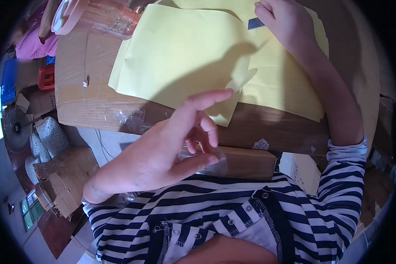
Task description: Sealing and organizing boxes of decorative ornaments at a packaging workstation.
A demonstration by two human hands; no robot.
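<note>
My left hand (180, 136) is raised over the table's near edge, its thumb and index finger apart and the other fingers curled. By its index fingertip is a small, pale, translucent piece (243, 80); whether it sticks to the finger or lies on the paper I cannot tell. Large yellow sheets (185, 48) lie overlapping on the table, with the hand's shadow across them. At the far right my right hand (288, 20) is closed, resting over the sheets. A dark, flat, straight-edged piece (254, 23) juts from its left side; the rest is hidden by the fingers.
A pink-tinted clear cup (103, 20) stands at the table's far left. Scraps of clear film (130, 119) lie along the near edge of the brown table (75, 105). Cardboard boxes (68, 180), a fan (17, 127) and a person in pink (37, 42) are to the left.
</note>
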